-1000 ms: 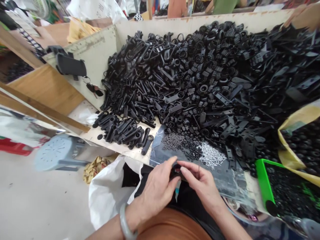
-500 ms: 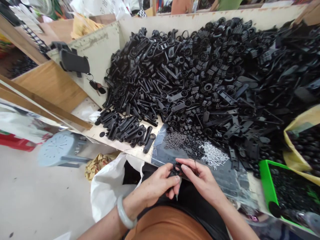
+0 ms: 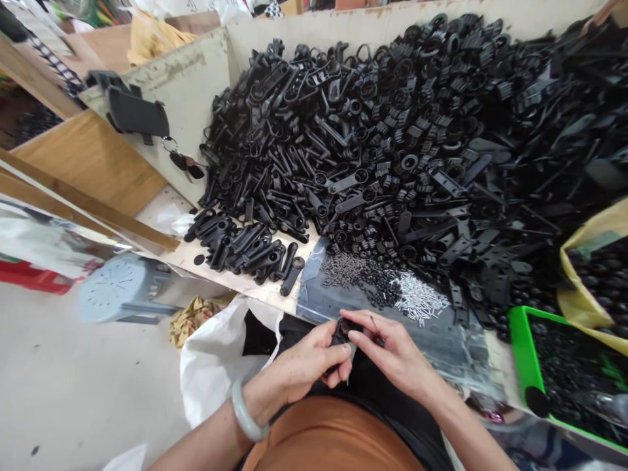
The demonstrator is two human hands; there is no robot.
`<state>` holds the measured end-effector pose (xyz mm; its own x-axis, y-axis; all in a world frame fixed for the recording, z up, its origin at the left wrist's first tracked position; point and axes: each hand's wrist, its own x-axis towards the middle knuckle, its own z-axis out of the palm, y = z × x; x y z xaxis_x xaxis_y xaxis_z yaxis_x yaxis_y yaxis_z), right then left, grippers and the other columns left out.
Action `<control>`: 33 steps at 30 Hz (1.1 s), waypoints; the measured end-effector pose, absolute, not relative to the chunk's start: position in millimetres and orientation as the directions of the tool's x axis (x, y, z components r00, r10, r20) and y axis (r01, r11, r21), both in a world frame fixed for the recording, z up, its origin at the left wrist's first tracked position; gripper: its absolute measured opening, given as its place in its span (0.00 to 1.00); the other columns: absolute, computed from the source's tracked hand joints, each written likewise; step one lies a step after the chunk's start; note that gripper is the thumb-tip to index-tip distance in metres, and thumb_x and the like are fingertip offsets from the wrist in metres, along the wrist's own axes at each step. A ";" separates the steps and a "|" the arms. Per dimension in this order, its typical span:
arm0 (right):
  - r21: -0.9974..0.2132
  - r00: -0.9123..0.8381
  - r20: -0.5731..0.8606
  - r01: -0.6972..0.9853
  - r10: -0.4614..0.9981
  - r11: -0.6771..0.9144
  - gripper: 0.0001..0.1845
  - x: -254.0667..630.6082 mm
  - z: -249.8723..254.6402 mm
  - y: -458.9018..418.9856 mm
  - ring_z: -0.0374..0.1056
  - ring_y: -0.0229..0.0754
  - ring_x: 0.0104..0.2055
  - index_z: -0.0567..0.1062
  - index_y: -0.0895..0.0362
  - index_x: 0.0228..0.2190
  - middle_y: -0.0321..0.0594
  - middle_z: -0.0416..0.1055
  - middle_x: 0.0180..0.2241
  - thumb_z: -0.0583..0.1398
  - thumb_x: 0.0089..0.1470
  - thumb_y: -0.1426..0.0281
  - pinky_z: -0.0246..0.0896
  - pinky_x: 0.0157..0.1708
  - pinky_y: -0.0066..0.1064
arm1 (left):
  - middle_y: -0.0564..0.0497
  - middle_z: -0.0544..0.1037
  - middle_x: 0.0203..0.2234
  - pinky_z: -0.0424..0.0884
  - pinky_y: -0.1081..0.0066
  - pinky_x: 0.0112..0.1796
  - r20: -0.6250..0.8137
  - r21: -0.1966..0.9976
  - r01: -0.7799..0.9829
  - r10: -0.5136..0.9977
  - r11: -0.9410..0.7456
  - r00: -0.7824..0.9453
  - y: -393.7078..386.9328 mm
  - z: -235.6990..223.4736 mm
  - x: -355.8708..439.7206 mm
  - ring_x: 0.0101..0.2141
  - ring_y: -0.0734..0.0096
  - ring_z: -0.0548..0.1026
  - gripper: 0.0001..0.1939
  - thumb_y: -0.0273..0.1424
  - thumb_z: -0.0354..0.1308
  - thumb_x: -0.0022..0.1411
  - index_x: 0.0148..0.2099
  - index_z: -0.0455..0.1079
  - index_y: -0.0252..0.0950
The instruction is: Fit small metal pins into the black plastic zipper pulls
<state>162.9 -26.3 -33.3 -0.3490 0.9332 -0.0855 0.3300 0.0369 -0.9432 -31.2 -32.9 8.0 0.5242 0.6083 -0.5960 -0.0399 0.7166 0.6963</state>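
Close to my body, over my lap, my left hand [image 3: 314, 360] is closed round a small black plastic part [image 3: 342, 331]. My right hand [image 3: 387, 350] meets it from the other side, thumb and fingers pinched on the same part. A thin dark piece sticks out by the right fingers, too small to name. Most of the part is hidden by my fingers. Just beyond my hands, a dark mat [image 3: 314, 288] bears small brown bits [image 3: 343, 269], small black bits [image 3: 377, 288] and a heap of silvery pins [image 3: 419, 297].
A large heap of black plastic parts [image 3: 343, 144] fills the bench. Several black handle-like pieces [image 3: 250, 248] lie at the front left. To the right stand a green tray [image 3: 519, 347] and a yellow sack [image 3: 574, 261]. A white bag [image 3: 206, 366] and blue stool [image 3: 115, 288] are at left.
The view has tilted slightly, so the bench contents sit a little higher in the picture. Both hands stay together on the black part, with the right fingers slightly shifted.
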 end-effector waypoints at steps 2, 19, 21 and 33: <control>-0.941 -0.374 -0.069 0.332 0.925 0.065 0.19 163.8 -32.1 -26.4 0.74 0.42 0.37 0.80 0.54 0.54 0.43 0.80 0.44 0.59 0.65 0.62 0.70 0.40 0.33 | 0.58 0.69 0.23 0.53 0.73 0.24 -0.599 0.687 -0.037 0.595 0.725 0.536 -33.4 5.5 -31.3 0.21 0.79 0.61 0.23 0.42 0.63 0.60 0.51 0.65 0.34; -0.928 -0.522 -0.021 0.327 0.853 0.177 0.19 166.2 -17.7 -16.6 0.76 0.46 0.51 0.78 0.50 0.56 0.44 0.78 0.52 0.57 0.67 0.67 0.70 0.51 0.37 | 0.57 0.70 0.21 0.55 0.74 0.23 -0.615 0.658 -0.044 0.570 0.752 0.545 -36.0 1.7 -27.6 0.20 0.78 0.63 0.15 0.40 0.62 0.59 0.41 0.65 0.36; -0.938 -0.461 -0.033 0.322 0.887 0.133 0.19 164.8 -18.1 -17.4 0.77 0.44 0.45 0.78 0.50 0.56 0.43 0.80 0.48 0.58 0.66 0.65 0.72 0.45 0.35 | 0.58 0.67 0.22 0.56 0.74 0.23 -0.596 0.700 -0.035 0.610 0.714 0.523 -32.9 3.5 -29.2 0.21 0.76 0.62 0.16 0.42 0.61 0.61 0.43 0.66 0.36; -0.943 0.053 -0.051 0.326 0.997 -0.066 0.16 180.9 -33.2 -16.6 0.72 0.43 0.32 0.83 0.54 0.40 0.41 0.80 0.35 0.62 0.60 0.56 0.64 0.32 0.32 | 0.48 0.82 0.32 0.62 0.69 0.33 -0.095 0.469 0.879 0.984 -0.087 0.149 24.4 -12.7 -47.2 0.32 0.62 0.79 0.06 0.31 0.55 0.70 0.40 0.74 0.40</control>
